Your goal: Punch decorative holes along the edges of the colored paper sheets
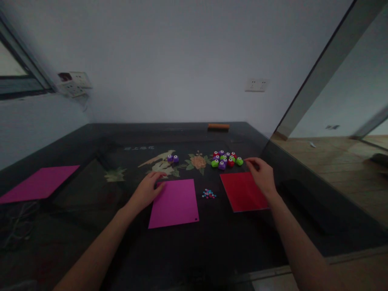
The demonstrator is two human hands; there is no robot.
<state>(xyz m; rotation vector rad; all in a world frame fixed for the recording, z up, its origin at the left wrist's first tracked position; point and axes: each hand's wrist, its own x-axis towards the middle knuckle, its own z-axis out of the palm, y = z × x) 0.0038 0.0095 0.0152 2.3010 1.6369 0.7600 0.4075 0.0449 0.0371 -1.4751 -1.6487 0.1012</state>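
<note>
My left hand rests at the upper left corner of a magenta sheet, its thumb and fingers apart and nothing visible between them. A small dark dot marks the sheet's lower right corner. Over the upper right part of a red sheet is my right hand, thumb and fingertips drawn together in a pinch. Anything inside that pinch is too small or hidden to make out. Just left of its fingertips sits a green toy with an eye, apart from them, beside a cluster of purple, red and green eyed toys.
Between the sheets lies a small pile of coloured bits. Two purple eyed toys stand farther back. Another magenta sheet is at the far left. An orange-brown bar lies near the wall. The dark table has printed flowers.
</note>
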